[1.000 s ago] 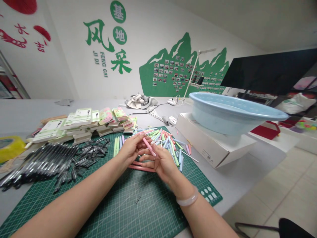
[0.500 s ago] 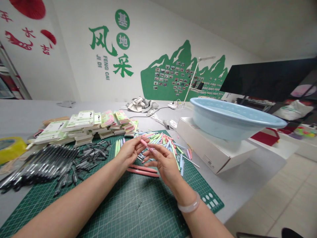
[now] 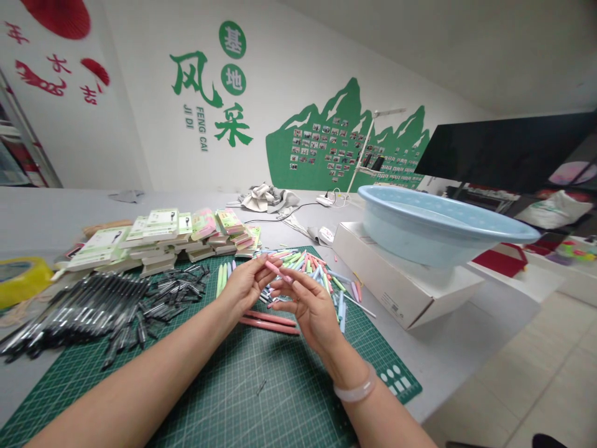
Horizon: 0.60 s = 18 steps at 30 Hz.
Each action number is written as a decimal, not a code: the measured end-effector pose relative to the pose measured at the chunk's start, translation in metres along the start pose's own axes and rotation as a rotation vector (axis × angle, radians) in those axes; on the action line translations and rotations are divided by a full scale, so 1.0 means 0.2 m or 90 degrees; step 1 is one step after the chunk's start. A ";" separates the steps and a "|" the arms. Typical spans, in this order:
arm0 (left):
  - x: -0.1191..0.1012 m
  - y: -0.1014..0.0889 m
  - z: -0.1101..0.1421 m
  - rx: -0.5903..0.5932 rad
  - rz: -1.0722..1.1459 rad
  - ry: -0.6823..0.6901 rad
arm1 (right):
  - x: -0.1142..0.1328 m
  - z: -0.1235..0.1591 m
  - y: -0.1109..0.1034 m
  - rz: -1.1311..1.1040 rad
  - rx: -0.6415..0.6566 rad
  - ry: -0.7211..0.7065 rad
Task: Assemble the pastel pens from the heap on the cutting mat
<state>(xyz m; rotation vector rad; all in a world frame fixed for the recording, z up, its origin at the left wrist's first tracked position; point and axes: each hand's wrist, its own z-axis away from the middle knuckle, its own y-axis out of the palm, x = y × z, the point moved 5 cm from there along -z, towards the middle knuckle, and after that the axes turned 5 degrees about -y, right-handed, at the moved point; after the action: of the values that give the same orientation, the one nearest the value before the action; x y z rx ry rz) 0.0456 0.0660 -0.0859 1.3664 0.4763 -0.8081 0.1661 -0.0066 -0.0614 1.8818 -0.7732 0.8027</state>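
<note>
Between my hands is a short pink pen part [image 3: 273,268], raised over the cutting mat. My left hand [image 3: 247,285] pinches its left end between thumb and fingers. At the other end, the thumb and index finger of my right hand [image 3: 313,305] grip it; the other right fingers are loosely spread. Just below lie two longer pink pens [image 3: 270,325] side by side on the green cutting mat [image 3: 233,386]. Behind my hands spreads a pile of pastel pen parts [image 3: 321,270], partly hidden by my fingers. A few green and purple parts [image 3: 222,278] stand left of them.
Clear pens with black parts [image 3: 93,305] lie in a heap at left, beside small black-and-clear pieces [image 3: 175,289]. Stacked small boxes [image 3: 158,227] are behind. Yellow tape [image 3: 23,280] sits far left. At right, a blue basin [image 3: 420,230] rests on a white box [image 3: 396,280].
The pink part shows a little more length between my fingertips, and my right fingers have shifted slightly. Both hands stay in nearly the same place.
</note>
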 end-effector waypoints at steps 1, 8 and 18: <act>0.00 0.00 0.00 -0.003 0.001 0.000 | 0.00 0.00 0.00 0.003 -0.001 0.003; 0.00 0.01 0.01 0.000 0.009 0.025 | -0.02 0.00 -0.03 0.042 -0.027 -0.021; -0.02 0.02 0.02 0.011 -0.010 0.050 | 0.00 0.00 -0.02 0.021 -0.017 -0.034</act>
<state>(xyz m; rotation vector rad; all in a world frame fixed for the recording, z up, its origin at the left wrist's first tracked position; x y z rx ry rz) 0.0443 0.0641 -0.0797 1.4160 0.5428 -0.7756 0.1698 -0.0058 -0.0627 1.8776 -0.8464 0.7621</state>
